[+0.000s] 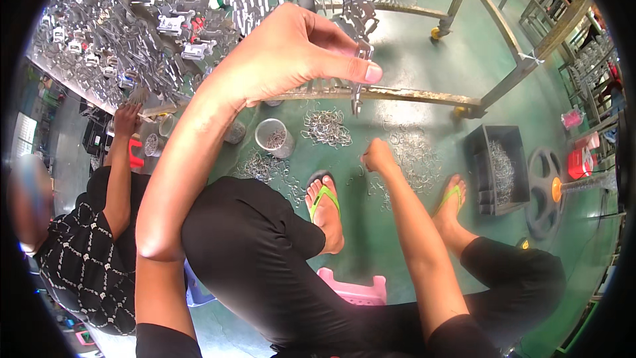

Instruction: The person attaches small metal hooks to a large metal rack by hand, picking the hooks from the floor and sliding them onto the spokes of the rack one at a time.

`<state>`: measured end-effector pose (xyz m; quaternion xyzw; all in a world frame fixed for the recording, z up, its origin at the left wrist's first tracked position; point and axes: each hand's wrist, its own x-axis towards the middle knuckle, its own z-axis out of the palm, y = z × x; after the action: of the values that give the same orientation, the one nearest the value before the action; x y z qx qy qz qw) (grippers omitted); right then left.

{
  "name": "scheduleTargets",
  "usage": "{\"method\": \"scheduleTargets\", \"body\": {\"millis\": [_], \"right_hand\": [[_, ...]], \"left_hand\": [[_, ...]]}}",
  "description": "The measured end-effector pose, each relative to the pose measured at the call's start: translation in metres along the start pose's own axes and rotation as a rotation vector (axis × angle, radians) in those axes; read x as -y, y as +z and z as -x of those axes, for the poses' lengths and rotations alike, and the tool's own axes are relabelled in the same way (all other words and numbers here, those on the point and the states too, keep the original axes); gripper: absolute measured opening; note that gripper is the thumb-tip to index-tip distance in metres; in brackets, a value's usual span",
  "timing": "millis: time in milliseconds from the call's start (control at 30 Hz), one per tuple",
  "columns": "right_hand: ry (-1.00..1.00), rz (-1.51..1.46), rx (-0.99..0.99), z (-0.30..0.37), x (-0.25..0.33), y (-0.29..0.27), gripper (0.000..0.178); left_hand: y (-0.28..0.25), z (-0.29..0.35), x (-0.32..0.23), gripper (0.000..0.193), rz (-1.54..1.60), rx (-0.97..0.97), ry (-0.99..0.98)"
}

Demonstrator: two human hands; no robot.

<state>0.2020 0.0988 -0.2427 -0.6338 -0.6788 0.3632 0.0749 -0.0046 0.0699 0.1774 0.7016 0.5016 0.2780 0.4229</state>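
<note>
My raised left hand (285,53) pinches a thin metal bracket (358,103) between thumb and fingers. More shiny metal pieces hang just above it in a column, close to my fingers. Lower down, my right hand (379,156) is closed, its fingers curled away from view; what they hold, if anything, is hidden. Beside it on the green floor lie scattered small metal hooks (416,152). To its left sits a denser heap of bent metal hooks (326,127).
Hanging metal brackets (159,33) fill the far left. A metal frame (424,97) on casters stands ahead. A plastic cup (275,139) and black bin (501,169) hold small metal parts. A co-worker (89,258) sits at left; a pink stool (354,290) is beneath me.
</note>
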Motion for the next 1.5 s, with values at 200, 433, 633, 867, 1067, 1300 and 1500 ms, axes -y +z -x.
{"method": "scheduleTargets", "body": {"millis": [200,433,633,867,1067,1300,1500], "right_hand": [[0.061,-0.47,0.049,-0.006,0.021,0.022,0.019],[-0.108,-0.628,-0.234,-0.012,0.032,-0.009,0.024],[-0.372,-1.245,-0.376,0.072,0.129,-0.158,0.02],[-0.735,-1.008,-0.333,0.147,0.201,-0.248,0.02],[-0.777,-0.986,-0.262,0.152,0.191,-0.258,0.018],[-0.785,-0.966,-0.2,0.153,0.194,-0.256,0.017],[-0.796,-1.024,-0.23,0.149,0.199,-0.253,0.017]], "left_hand": [[-0.012,0.006,0.01,0.057,-0.013,-0.052,-0.032],[-0.007,0.003,0.012,0.054,-0.007,-0.048,-0.04],[-0.003,0.003,0.018,0.05,0.051,-0.006,-0.071],[0.009,0.005,0.011,0.048,0.068,0.028,-0.026],[0.019,0.002,0.008,0.044,-0.004,0.039,0.014],[0.016,0.006,0.013,0.06,0.036,0.032,0.043],[0.014,0.006,0.01,0.047,0.053,0.045,0.03]]}}
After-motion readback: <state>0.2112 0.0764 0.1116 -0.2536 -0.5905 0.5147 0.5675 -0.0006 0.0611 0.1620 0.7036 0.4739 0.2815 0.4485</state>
